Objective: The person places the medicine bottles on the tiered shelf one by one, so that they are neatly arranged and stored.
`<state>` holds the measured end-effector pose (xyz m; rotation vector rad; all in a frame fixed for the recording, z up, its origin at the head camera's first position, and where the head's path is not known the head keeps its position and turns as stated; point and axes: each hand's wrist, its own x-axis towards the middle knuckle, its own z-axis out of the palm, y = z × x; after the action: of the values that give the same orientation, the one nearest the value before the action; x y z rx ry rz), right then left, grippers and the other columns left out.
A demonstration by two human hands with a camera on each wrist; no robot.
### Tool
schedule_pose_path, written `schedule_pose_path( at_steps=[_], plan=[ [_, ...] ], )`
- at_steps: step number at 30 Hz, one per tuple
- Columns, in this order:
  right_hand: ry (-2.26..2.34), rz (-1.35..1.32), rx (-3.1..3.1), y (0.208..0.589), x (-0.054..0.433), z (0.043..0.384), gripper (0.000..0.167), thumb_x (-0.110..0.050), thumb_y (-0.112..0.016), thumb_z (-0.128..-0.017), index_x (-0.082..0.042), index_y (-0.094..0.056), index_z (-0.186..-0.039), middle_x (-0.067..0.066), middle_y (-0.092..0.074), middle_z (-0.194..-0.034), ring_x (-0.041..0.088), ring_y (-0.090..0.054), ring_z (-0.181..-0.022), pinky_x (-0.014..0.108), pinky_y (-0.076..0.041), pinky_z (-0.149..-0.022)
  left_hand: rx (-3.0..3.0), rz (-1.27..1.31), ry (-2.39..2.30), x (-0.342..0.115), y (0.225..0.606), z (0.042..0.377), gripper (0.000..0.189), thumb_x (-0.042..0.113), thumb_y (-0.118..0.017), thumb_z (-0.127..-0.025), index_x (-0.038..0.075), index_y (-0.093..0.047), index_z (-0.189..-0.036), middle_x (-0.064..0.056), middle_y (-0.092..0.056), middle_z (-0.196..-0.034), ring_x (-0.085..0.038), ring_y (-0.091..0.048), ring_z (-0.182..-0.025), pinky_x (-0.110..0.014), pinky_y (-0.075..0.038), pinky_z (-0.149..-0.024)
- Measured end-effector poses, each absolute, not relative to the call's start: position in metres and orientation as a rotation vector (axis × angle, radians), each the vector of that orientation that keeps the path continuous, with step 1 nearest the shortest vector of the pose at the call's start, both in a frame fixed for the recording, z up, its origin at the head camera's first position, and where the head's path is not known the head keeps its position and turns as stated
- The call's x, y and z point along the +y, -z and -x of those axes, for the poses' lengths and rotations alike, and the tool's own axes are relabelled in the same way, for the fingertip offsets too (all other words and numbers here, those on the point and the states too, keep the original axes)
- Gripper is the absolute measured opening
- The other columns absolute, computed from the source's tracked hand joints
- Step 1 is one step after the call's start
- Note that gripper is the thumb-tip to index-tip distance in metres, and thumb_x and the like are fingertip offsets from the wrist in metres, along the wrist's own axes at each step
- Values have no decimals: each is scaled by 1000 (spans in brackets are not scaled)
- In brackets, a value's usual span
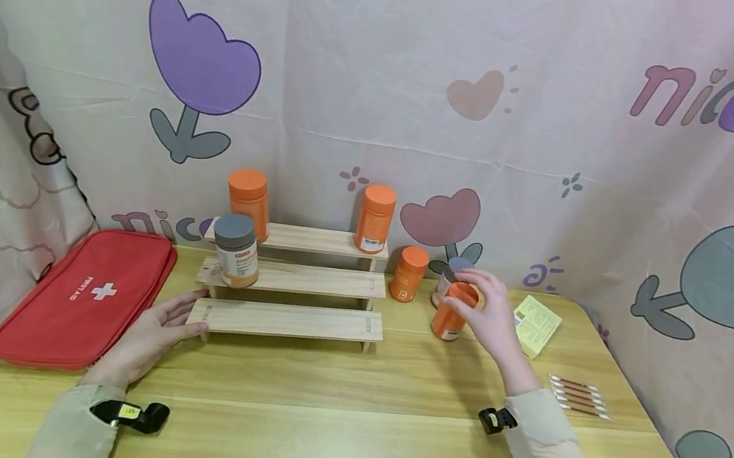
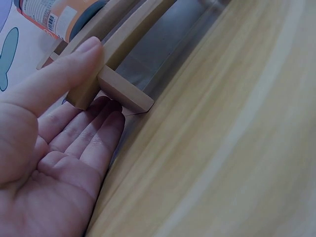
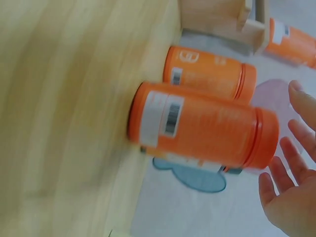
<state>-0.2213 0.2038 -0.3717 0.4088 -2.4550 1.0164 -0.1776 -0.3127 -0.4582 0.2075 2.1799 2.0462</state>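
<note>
At the left end of a three-tier wooden shelf, my left hand grips the lowest plank. In the left wrist view its thumb lies over the plank and its fingers reach underneath. My right hand hovers around the lid of an orange bottle standing on the table. The right wrist view shows its fingers spread, with a gap between them and the bottle's lid. Close behind stand a grey-lidded jar, partly hidden, and a shorter orange bottle.
Orange bottles stand at the top tier's left and right. A grey-lidded jar occupies the middle tier. Left lies a red first-aid case; right are a yellow box and a pack of swabs. A curtain hangs behind.
</note>
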Motion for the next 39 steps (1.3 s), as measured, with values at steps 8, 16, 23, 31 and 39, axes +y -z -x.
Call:
schedule_pose_path(
  at_steps=[8, 16, 23, 31, 39],
  plan=[
    [-1040, -390, -2523, 381, 217, 223, 57, -16, -82, -75, 0, -59, -125, 20, -49, -132, 37, -43, -120, 53, -40, -96, 2178, -211, -2057, -313, 460, 178, 77, 10, -63, -93, -6, -13, -150, -32, -15, -151, 10, -46, -110, -16, -45, -88],
    [-1092, -364, -2576, 386, 218, 225, 62, -14, -80, -78, 1, -53, -132, 22, -48, -130, 35, -51, -112, 48, -47, -92, 2181, -201, -2051, -313, 460, 178, 78, 11, -64, -93, -5, -13, -150, -31, -16, -151, 10, -46, -110, -15, -45, -88],
    [-1088, -326, -2590, 386, 215, 224, 58, -16, -78, -81, 0, -54, -130, 21, -51, -126, 34, -52, -110, 48, -47, -91, 2181, -189, -2045, -312, 459, 178, 79, 12, -64, -92, -5, -13, -150, -30, -16, -152, 10, -45, -110, -15, -45, -88],
    [-1180, -456, -2515, 379, 204, 218, 44, -16, -77, -82, -1, -62, -121, 14, -58, -123, 26, -56, -107, 42, -49, -91, 2185, -186, -2041, -313, 460, 177, 79, 12, -64, -92, -5, -13, -150, -29, -15, -152, 9, -44, -111, -14, -44, -89],
    [-1241, -553, -2445, 355, 177, 215, 45, -23, -78, -81, -7, -64, -121, 7, -57, -127, 21, -54, -112, 39, -46, -94, 2173, -207, -2054, -313, 460, 179, 78, 11, -64, -93, -5, -13, -150, -30, -15, -152, 9, -45, -111, -15, -45, -89]
  ],
)
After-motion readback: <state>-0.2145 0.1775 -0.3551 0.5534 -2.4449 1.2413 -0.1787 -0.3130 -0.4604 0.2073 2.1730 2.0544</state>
